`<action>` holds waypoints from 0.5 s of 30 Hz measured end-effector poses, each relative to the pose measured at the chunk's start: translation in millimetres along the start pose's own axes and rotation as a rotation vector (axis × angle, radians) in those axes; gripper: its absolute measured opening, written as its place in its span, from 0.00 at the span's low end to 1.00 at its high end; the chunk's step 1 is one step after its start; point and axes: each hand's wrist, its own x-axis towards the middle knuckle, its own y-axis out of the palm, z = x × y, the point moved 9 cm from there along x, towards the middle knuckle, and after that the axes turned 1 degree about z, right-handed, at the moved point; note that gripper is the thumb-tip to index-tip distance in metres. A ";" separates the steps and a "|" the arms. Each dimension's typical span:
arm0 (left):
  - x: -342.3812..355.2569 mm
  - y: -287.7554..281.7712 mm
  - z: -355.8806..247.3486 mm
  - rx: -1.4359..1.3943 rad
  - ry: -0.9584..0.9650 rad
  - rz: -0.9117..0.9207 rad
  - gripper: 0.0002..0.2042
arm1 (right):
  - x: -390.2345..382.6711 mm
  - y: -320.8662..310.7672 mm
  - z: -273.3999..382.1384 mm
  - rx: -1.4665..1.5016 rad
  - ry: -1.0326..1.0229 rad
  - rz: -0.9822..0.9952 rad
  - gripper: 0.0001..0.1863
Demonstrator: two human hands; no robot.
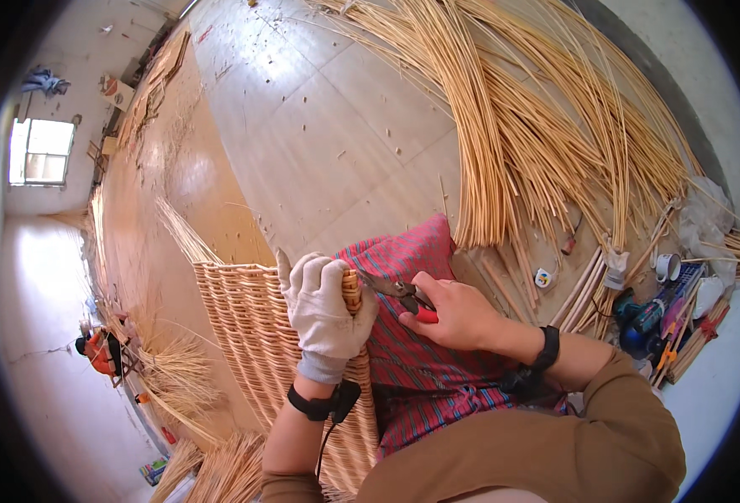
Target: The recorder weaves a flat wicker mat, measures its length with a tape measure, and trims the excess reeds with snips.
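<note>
A woven wicker panel [244, 314] leans upright before my lap, left of centre, with loose strands sticking out at its far left corner. My left hand [324, 306], in a pale work glove, is closed over the panel's top edge near its right corner. Bare and closed, my right hand [462, 314] grips hand cutters [405, 292] with red handles. The cutters' dark jaws point left, close to the panel's corner beside my gloved fingers. Whether the blades touch a strand cannot be made out. A red-and-blue striped cloth [428, 377] covers my lap.
Long bundles of peeled canes [470, 126] lie on the tiled floor, far right. At the right stand a white mug [667, 267], a teal-and-black power tool [638, 318] and a purple basket [682, 289]. More thin strands [173, 369] lie at the left along a brown board [177, 159].
</note>
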 end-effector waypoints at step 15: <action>4.1 -2.3 -8.5 0.014 0.012 -0.038 0.16 | 72.0 -24.2 47.5 0.462 -0.242 0.044 0.17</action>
